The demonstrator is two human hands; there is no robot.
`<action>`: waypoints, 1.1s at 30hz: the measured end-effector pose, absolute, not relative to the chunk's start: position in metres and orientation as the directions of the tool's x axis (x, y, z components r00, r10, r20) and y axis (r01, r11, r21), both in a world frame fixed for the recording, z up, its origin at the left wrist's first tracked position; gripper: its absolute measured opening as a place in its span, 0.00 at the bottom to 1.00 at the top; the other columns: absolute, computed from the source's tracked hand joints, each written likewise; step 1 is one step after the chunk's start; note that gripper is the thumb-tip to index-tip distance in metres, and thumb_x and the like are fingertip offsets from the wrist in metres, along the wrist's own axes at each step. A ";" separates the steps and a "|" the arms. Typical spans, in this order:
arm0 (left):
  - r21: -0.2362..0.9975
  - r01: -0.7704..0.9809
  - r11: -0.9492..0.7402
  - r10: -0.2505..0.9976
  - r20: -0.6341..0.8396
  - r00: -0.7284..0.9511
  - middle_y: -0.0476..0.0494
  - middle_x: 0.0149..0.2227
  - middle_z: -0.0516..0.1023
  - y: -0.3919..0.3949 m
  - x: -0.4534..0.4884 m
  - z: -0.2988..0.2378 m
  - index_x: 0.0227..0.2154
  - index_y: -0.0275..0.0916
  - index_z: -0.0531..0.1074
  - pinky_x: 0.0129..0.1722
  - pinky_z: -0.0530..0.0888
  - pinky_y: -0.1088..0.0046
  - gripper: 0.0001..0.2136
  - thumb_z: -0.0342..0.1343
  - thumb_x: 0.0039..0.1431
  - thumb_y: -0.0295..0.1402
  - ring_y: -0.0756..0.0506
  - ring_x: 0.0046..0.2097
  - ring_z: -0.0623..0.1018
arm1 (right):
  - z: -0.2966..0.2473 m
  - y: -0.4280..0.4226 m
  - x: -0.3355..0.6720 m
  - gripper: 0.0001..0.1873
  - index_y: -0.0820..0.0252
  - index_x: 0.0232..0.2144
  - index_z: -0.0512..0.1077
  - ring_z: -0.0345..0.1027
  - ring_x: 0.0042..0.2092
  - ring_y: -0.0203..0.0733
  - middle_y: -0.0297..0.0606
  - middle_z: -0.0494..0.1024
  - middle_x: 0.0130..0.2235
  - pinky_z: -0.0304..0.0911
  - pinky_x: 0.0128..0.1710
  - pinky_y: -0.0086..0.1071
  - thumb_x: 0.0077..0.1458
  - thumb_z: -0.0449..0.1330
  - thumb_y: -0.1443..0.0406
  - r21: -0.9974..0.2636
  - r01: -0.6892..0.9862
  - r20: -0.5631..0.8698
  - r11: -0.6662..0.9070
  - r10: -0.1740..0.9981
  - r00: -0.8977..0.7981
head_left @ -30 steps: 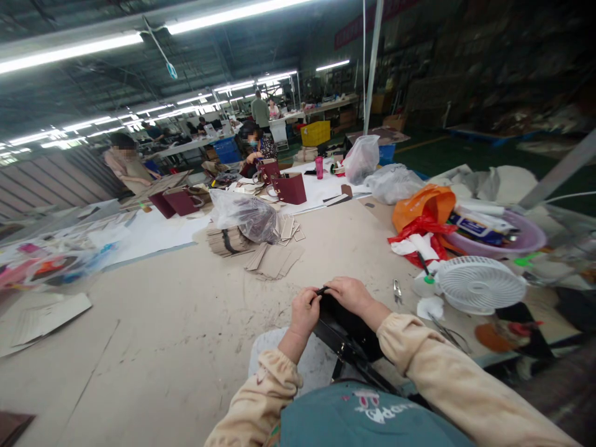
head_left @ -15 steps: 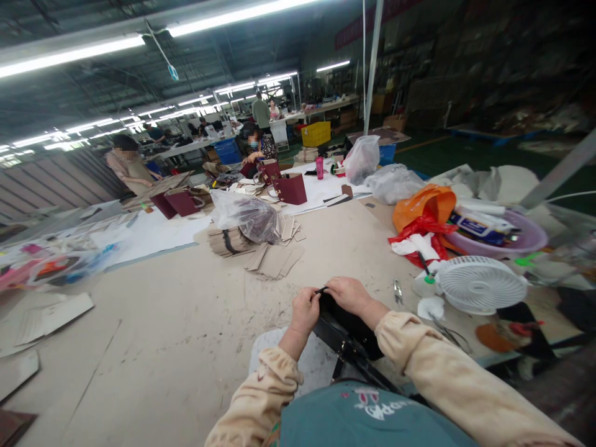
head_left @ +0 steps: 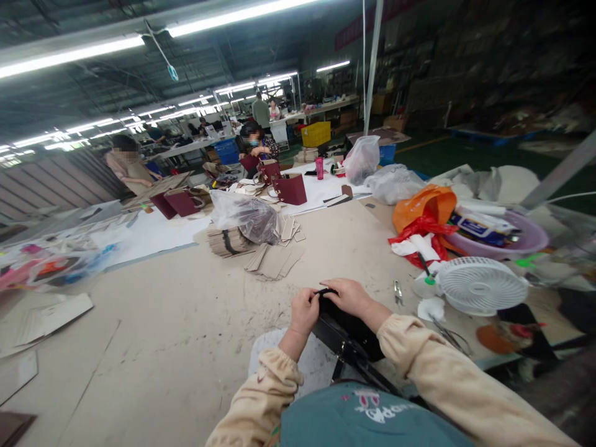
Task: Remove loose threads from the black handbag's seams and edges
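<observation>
A black box-like bag (head_left: 342,332) with a thin black cord or handle at its top rests at the near edge of the worktable (head_left: 186,310), against my body. My left hand (head_left: 303,312) is closed in a pinch on the cord at the bag's upper left edge. My right hand (head_left: 350,297) lies over the top of the bag, its fingers curled onto the same cord. Both forearms wear cream sleeves.
A white desk fan (head_left: 482,286) lies to the right, with small pliers (head_left: 397,292) beside it, an orange bag (head_left: 423,208) and a purple basin (head_left: 526,239). Stacked card pieces (head_left: 274,257) and a plastic bag (head_left: 244,217) sit mid-table. Maroon boxes (head_left: 291,188) and other workers are farther back.
The hands and bag sit slightly lower in view. The fingers have shifted a little on the cord, which now shows as a small loop between them.
</observation>
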State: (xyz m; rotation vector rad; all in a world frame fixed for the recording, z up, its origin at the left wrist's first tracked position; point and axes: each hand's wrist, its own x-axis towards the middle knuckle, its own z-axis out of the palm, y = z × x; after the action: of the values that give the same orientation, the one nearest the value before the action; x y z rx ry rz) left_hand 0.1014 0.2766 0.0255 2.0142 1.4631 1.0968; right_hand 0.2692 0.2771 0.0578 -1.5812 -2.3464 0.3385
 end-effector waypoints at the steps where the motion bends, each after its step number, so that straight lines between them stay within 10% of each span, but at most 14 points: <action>1: 0.717 0.597 -0.360 0.926 0.351 0.137 0.46 0.30 0.77 0.277 0.101 0.025 0.21 0.38 0.67 0.36 0.69 0.72 0.07 0.50 0.54 0.27 0.49 0.33 0.75 | 0.058 0.277 0.269 0.16 0.55 0.47 0.71 0.67 0.45 0.36 0.37 0.76 0.44 0.59 0.45 0.27 0.58 0.52 0.61 -0.354 0.854 0.111 0.382 0.924 -0.367; 10: 0.717 0.603 -0.349 0.930 0.344 0.129 0.46 0.29 0.77 0.278 0.101 0.024 0.23 0.38 0.69 0.36 0.70 0.72 0.07 0.49 0.54 0.27 0.49 0.33 0.75 | 0.061 0.284 0.258 0.14 0.60 0.31 0.74 0.66 0.40 0.39 0.41 0.76 0.35 0.57 0.42 0.30 0.59 0.49 0.63 -0.288 0.861 0.123 0.419 0.908 -0.400; 24: 0.715 0.611 -0.339 0.933 0.339 0.122 0.47 0.28 0.76 0.278 0.102 0.026 0.22 0.38 0.67 0.35 0.69 0.73 0.07 0.49 0.54 0.27 0.50 0.32 0.74 | 0.068 0.280 0.266 0.14 0.55 0.43 0.72 0.67 0.42 0.37 0.38 0.76 0.39 0.58 0.41 0.29 0.59 0.50 0.59 -0.261 0.842 0.108 0.471 0.881 -0.460; 33: 0.693 0.630 -0.351 0.924 0.365 0.113 0.47 0.29 0.77 0.277 0.101 0.026 0.22 0.38 0.68 0.36 0.71 0.71 0.05 0.51 0.51 0.26 0.49 0.33 0.75 | 0.066 0.283 0.250 0.14 0.63 0.32 0.73 0.68 0.39 0.41 0.45 0.76 0.35 0.58 0.41 0.32 0.58 0.48 0.67 -0.212 0.880 0.094 0.424 0.906 -0.413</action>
State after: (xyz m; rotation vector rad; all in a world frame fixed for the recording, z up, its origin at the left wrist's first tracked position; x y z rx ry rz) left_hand 0.1014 0.2771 0.0263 2.0325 1.5143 1.1037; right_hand 0.2504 0.2832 0.0660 -1.5773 -2.4817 0.1912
